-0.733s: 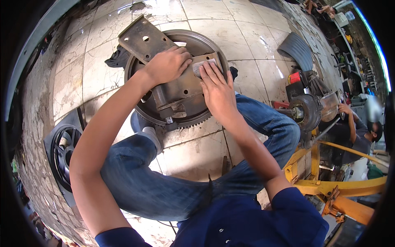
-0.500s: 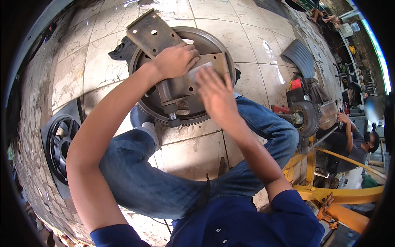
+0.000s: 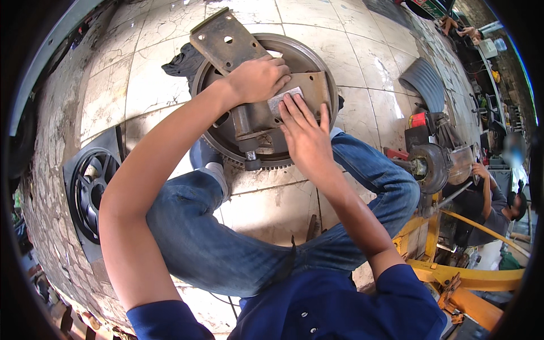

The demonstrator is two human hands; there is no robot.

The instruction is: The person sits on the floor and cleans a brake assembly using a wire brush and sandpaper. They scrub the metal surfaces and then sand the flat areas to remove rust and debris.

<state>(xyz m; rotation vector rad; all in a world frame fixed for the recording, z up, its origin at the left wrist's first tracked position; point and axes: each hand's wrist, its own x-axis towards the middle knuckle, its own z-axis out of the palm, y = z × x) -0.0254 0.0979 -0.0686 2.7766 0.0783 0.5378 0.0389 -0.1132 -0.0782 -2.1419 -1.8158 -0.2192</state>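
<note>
A rusty steel bracket [image 3: 311,85] with bolt holes and a cylindrical tube lies across a large toothed flywheel [image 3: 323,54] on the floor. My left hand [image 3: 258,79] is closed over the bracket's middle, its fingers curled down on the metal. With fingers stretched out flat, my right hand [image 3: 306,130] presses its fingertips on a small grey piece of sandpaper [image 3: 279,102] against the bracket's flat plate. The underside of the sandpaper is hidden. Toward me, a bolt-like end with a dark round cap [image 3: 253,164] sticks out from the tube.
A black fan in a square shroud [image 3: 85,187] is at left. A dark cloth [image 3: 182,61] lies behind the flywheel. At right are a ribbed grey sheet [image 3: 424,84], a round hub part [image 3: 428,170], a yellow frame [image 3: 470,276] and another person [image 3: 498,204].
My right hand was blurred by motion and is now sharp, with the sandpaper still under its fingertips. My left hand stays on the bracket. The whole view has shifted slightly.
</note>
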